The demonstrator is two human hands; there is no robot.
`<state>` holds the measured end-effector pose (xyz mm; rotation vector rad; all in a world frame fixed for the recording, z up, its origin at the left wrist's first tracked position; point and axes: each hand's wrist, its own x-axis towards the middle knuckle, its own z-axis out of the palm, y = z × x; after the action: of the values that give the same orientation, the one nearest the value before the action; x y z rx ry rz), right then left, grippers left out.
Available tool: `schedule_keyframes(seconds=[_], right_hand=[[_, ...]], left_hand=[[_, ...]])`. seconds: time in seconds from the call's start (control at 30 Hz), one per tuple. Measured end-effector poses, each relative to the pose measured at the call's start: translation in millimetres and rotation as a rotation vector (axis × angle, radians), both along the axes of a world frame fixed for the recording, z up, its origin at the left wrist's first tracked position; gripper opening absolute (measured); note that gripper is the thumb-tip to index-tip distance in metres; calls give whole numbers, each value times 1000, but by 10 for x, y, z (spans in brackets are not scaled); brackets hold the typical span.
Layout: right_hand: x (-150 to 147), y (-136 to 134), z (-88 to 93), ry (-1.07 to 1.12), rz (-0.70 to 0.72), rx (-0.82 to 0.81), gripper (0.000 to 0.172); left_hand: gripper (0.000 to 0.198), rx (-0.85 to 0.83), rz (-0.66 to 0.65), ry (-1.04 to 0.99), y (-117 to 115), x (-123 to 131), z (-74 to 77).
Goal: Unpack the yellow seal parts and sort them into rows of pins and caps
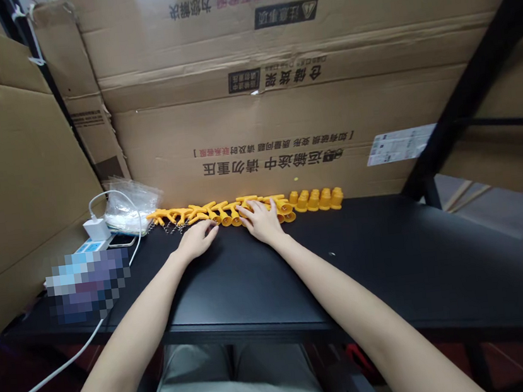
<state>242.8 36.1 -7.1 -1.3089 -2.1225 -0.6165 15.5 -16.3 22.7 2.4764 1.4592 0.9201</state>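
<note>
A row of yellow plastic pieces with branching arms and round cup ends (pixel 226 220) lies along the back of the black table. Small dark chains show by the yellow branched pieces at the row's left end (pixel 178 215). To the right stand several yellow cup-shaped parts (pixel 323 198). My left hand (pixel 197 239) rests at the front edge of the row, fingers apart near a cup end, with nothing visible in it. Over the row's right part, my right hand (pixel 263 221) lies with its fingers spread on the yellow pieces.
Cardboard (pixel 251 114) stands behind the black table (pixel 253 286). At the left are a clear plastic bag (pixel 132 205), a white charger (pixel 96 229) with a cable, a phone (pixel 121 240) and a power strip (pixel 91 245). A dark metal post slants at the right.
</note>
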Motion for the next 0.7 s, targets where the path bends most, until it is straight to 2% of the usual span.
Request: schedule_keyframes(seconds=[0.17,0.27,0.4,0.5,0.6,0.7], right_hand=[[186,94,43,165,-23,67,41],[547,227,9,393,-141,155,41],[1096,419,-168,713,-318,161,33],[1318,510,-275,910,-397,-13,33],[1350,534,-295,917,-473,-228,39],[1308,527,-267,886,-499,-295,43]], left_hand=[[30,4,8,-3,-4,-3,8],[31,4,16,7,0,-5,10],[30,10,18,26,8,-7,5],[31,15,14,34,7,-5,5],[31,16,15,28,7,-3,3],[31,14,22,28,17,-5,-3]])
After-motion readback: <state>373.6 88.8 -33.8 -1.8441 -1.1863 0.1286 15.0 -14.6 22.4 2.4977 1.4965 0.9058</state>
